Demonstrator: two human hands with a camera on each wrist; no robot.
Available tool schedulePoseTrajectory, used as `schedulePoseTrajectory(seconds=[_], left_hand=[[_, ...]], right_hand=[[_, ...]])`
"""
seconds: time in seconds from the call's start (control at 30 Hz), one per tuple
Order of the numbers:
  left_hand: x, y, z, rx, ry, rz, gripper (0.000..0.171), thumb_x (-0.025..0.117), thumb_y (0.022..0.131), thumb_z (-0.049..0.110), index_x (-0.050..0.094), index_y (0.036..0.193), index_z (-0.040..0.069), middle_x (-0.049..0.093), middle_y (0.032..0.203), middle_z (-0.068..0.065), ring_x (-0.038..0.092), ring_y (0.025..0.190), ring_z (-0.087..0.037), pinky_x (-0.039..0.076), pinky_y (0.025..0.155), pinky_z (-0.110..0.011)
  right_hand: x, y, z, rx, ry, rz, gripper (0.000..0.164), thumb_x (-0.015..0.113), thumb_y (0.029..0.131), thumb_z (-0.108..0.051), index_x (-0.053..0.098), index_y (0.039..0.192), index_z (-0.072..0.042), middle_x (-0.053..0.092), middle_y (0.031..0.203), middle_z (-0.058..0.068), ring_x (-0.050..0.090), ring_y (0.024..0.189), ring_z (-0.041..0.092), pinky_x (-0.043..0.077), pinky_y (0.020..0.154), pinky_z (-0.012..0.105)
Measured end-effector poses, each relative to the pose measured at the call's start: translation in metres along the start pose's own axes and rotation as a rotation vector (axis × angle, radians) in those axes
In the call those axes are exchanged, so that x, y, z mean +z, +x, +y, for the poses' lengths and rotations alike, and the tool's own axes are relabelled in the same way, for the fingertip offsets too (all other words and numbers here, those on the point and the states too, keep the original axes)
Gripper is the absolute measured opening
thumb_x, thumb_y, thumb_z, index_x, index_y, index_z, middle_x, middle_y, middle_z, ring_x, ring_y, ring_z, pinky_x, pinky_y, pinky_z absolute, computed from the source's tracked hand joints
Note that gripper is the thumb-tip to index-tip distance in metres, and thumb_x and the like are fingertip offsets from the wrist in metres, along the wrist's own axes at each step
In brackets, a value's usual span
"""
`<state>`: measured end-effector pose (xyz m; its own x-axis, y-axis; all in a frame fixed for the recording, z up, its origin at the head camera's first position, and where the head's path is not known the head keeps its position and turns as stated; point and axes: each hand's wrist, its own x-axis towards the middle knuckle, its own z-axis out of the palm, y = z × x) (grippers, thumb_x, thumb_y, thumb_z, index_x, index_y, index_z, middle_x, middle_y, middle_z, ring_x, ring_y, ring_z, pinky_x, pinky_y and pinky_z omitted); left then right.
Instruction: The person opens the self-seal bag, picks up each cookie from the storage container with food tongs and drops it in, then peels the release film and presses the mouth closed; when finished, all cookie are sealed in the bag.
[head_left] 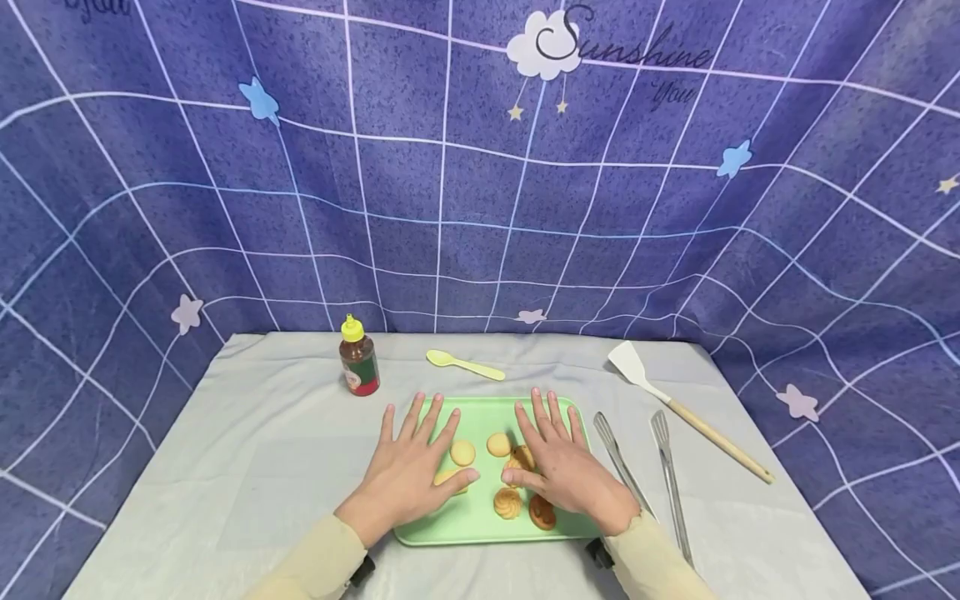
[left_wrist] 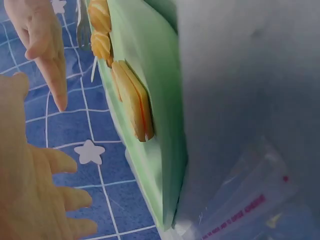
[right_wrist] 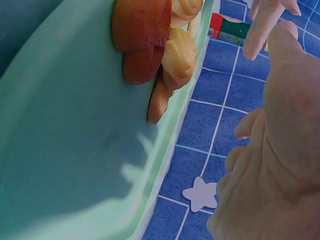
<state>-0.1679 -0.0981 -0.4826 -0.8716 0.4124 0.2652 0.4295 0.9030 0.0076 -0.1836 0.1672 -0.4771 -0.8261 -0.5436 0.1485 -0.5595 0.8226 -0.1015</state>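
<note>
Both hands hover palm-down above a light green tray [head_left: 480, 533], fingers straight and spread, holding nothing. My left hand [head_left: 411, 475] is over the tray's left part and partly hides a square sandwich biscuit [left_wrist: 134, 102]. Over the right part, my right hand [head_left: 564, 467] covers some of the biscuits. Two pale round biscuits [head_left: 462, 452] lie between the hands. Nearer my right thumb are a swirled cookie [head_left: 507, 502], a darker brown cookie [head_left: 542, 512] and a cookie with dark bits [head_left: 522, 456]. Gaps separate the palms from the food in the wrist views.
A brown sauce bottle [head_left: 360, 358] with a yellow cap stands back left. Behind the tray lies a yellow spoon [head_left: 465, 365]. Two metal utensils [head_left: 670, 475] and a white spatula [head_left: 675, 404] lie right. Left is a see-through plastic bag [head_left: 292, 492] on the grey cloth [head_left: 187, 500].
</note>
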Motion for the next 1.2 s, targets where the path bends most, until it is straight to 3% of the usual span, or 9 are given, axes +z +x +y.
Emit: schedulePoseTrajectory(seconds=[0.1,0.3,0.5,0.6,0.63,0.73,0.83,0.97,1.2], left_hand=[[-0.001,0.000,-0.001,-0.005,0.003,-0.009,0.088,0.020,0.081,0.081,0.029,0.148,0.023,0.010,0.153,-0.007,-0.002,0.139,-0.033,-0.007,0.104,-0.061],[-0.002,-0.003,-0.004,0.008,-0.039,-0.006,0.083,0.025,0.085,0.076,0.030,0.147,0.021,0.012,0.153,-0.007,0.002,0.139,-0.032,-0.003,0.105,-0.060],[0.000,-0.008,-0.011,0.048,-0.167,0.029,0.072,0.030,0.092,0.065,0.034,0.146,0.018,0.021,0.152,-0.009,0.007,0.139,-0.027,0.012,0.108,-0.054],[0.000,-0.011,-0.017,0.075,-0.234,0.053,0.067,0.033,0.094,0.061,0.039,0.144,0.017,0.023,0.151,-0.007,0.012,0.139,-0.027,0.020,0.107,-0.050],[0.000,-0.012,-0.018,0.081,-0.253,0.057,0.065,0.034,0.094,0.060,0.040,0.143,0.018,0.022,0.152,-0.006,0.014,0.139,-0.026,0.022,0.107,-0.049],[-0.001,-0.015,-0.025,0.090,-0.283,0.069,0.061,0.037,0.094,0.058,0.043,0.141,0.019,0.024,0.151,-0.004,0.021,0.137,-0.026,0.028,0.104,-0.049],[-0.002,-0.020,-0.032,0.087,-0.303,0.085,0.058,0.041,0.094,0.056,0.046,0.139,0.021,0.030,0.149,-0.004,0.026,0.134,-0.024,0.032,0.101,-0.049],[-0.005,-0.028,-0.044,0.091,-0.332,0.091,0.056,0.046,0.092,0.055,0.048,0.138,0.022,0.033,0.147,-0.003,0.028,0.133,-0.022,0.035,0.100,-0.047],[-0.010,-0.045,-0.068,0.089,-0.349,0.031,0.055,0.049,0.091,0.055,0.049,0.137,0.025,0.031,0.146,0.005,0.029,0.131,-0.017,0.039,0.096,-0.044]], right_hand=[[-0.001,0.000,0.000,0.004,0.007,-0.010,0.093,0.031,0.083,-0.075,0.003,0.151,-0.017,-0.009,0.153,0.014,-0.010,0.138,0.033,0.001,0.106,0.059],[-0.001,0.000,-0.001,-0.023,0.069,0.006,0.090,0.037,0.086,-0.070,0.013,0.150,-0.012,0.000,0.153,0.015,-0.004,0.138,0.034,0.003,0.106,0.059],[-0.002,0.005,-0.002,-0.065,0.355,-0.007,0.079,0.049,0.091,-0.057,0.016,0.150,-0.018,0.015,0.153,0.005,0.011,0.139,0.028,0.017,0.108,0.051],[-0.004,0.009,-0.005,-0.082,0.507,-0.017,0.074,0.053,0.091,-0.052,0.017,0.150,-0.024,0.026,0.150,0.000,0.025,0.135,0.018,0.028,0.105,0.043],[-0.004,0.011,-0.007,-0.091,0.554,-0.018,0.072,0.054,0.091,-0.050,0.019,0.149,-0.025,0.030,0.148,-0.001,0.038,0.128,0.016,0.035,0.102,0.041],[-0.005,0.016,-0.012,-0.137,0.643,-0.013,0.068,0.056,0.092,-0.045,0.024,0.148,-0.025,0.040,0.143,-0.001,0.049,0.119,0.015,0.044,0.093,0.039],[-0.004,0.022,-0.020,-0.177,0.675,-0.005,0.062,0.058,0.091,-0.042,0.033,0.145,-0.023,0.043,0.141,-0.002,0.049,0.118,0.015,0.044,0.092,0.039],[-0.001,0.029,-0.030,-0.223,0.665,0.003,0.054,0.060,0.091,-0.041,0.045,0.139,-0.021,0.041,0.141,-0.003,0.039,0.127,0.014,0.038,0.099,0.039],[-0.002,0.037,-0.052,-0.245,0.634,-0.014,0.047,0.063,0.088,-0.044,0.054,0.130,-0.026,0.043,0.139,-0.001,0.042,0.125,0.015,0.039,0.098,0.039]])
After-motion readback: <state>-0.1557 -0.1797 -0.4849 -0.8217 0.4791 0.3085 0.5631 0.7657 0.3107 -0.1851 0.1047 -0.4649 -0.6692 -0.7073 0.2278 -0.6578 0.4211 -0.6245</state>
